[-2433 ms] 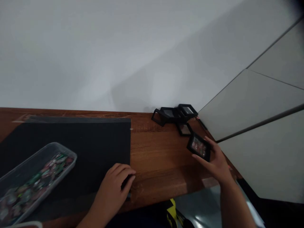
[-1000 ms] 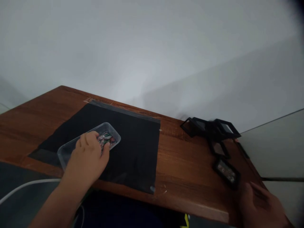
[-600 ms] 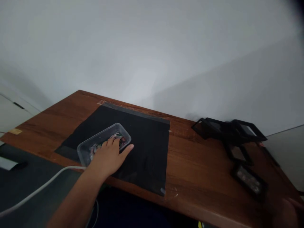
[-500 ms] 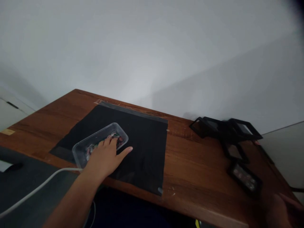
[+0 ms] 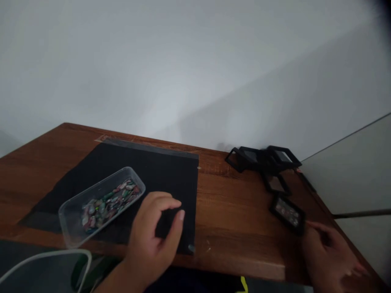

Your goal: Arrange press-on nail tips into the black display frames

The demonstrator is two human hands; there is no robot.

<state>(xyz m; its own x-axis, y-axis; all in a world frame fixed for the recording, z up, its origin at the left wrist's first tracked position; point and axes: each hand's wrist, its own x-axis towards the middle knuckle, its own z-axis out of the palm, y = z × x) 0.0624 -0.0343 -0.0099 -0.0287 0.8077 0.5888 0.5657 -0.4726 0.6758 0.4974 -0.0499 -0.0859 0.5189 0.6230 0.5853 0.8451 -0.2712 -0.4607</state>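
Observation:
My left hand (image 5: 155, 240) hovers over the near edge of the black mat (image 5: 166, 171), fingers curled and thumb apart from the index fingertip, with nothing visible between them. To its left, a clear plastic tub (image 5: 69, 213) lies slanted on the mat, holding many small polished stones (image 5: 111, 203) in green, pink and grey. At the right, my right hand (image 5: 326, 252), blurred, has its fingers closed at the near corner of a small black-framed case (image 5: 287, 213) with pale round items inside. That case rests on the table; the thumb's grip is partly hidden.
Several black frames (image 5: 264, 158) are piled by the wall at the back right, and another black frame (image 5: 276, 183) lies nearer. The wooden table (image 5: 235, 215) ends at a front edge. A white cable (image 5: 55, 253) loops at the lower left.
My left hand has come out of the tub of stones and moved right, its fingers curling. My right hand has reached the black-framed case. The view has turned to the right.

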